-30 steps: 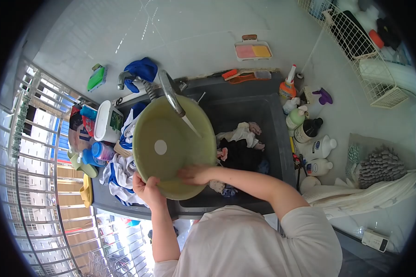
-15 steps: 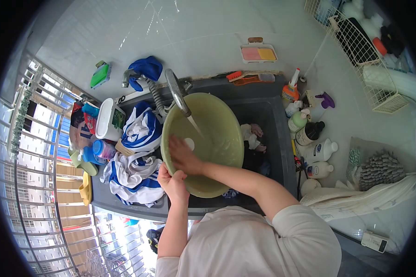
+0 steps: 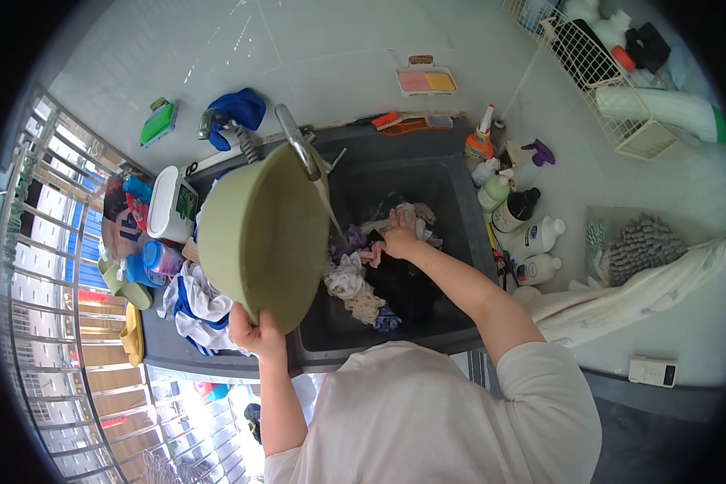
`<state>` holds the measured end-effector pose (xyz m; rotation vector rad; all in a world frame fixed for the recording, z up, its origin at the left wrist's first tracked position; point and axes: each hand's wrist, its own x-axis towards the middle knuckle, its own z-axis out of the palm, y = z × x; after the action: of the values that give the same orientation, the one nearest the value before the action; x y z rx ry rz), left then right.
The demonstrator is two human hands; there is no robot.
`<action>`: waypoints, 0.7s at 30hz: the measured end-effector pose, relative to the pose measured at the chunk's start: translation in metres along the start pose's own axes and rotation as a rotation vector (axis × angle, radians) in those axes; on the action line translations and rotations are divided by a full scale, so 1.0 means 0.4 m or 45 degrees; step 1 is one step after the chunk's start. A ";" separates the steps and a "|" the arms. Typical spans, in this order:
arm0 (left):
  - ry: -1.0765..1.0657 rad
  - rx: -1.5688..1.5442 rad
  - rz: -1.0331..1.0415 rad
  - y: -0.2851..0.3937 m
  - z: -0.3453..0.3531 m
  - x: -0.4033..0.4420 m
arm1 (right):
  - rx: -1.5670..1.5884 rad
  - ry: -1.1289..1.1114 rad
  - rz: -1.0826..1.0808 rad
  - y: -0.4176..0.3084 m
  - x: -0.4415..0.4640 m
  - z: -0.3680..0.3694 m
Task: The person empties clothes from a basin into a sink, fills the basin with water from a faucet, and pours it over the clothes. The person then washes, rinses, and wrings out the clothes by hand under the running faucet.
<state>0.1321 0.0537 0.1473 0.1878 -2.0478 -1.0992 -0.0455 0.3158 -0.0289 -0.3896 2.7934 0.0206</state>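
A pale green plastic basin [image 3: 286, 242] is tilted on its side over the left part of the dark sink [image 3: 452, 181]. My left hand [image 3: 256, 332] is closed on its near rim. Water runs from the metal faucet [image 3: 297, 145] down past the basin's edge into the sink. My right hand [image 3: 400, 235] rests on a pile of wet clothes [image 3: 348, 278] in the sink, fingers stretched out over pale and pink pieces. Beside that hand lies a black garment [image 3: 407, 286]. The inside of the basin shows no clothes.
Blue-and-white clothes [image 3: 194, 306] lie on the left counter, partly behind the basin. A white tub [image 3: 172, 203] stands behind them. Several bottles [image 3: 540, 234] line the sink's right side. Brushes [image 3: 415, 123] lie on the back ledge, and a wire basket [image 3: 593, 73] hangs upper right.
The basin has moved left from under the faucet and tipped, uncovering the clothes in the sink. My right hand has left the basin and moved right onto the clothes.
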 end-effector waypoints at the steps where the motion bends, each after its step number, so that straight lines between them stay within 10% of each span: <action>1: 0.035 -0.016 0.021 0.002 -0.015 0.002 | 0.121 0.034 -0.051 0.001 -0.006 0.011; 14: 0.506 0.003 0.433 0.001 -0.250 0.043 | 2.416 -0.418 0.290 -0.240 0.125 -0.086; 21: 0.719 0.237 0.281 -0.080 -0.442 0.073 | 2.506 -0.383 0.553 -0.266 0.206 -0.173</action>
<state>0.2289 -0.0929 0.1954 0.3175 -1.6092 -0.6263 -0.1134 0.1877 0.0139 0.6272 1.3763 -1.9848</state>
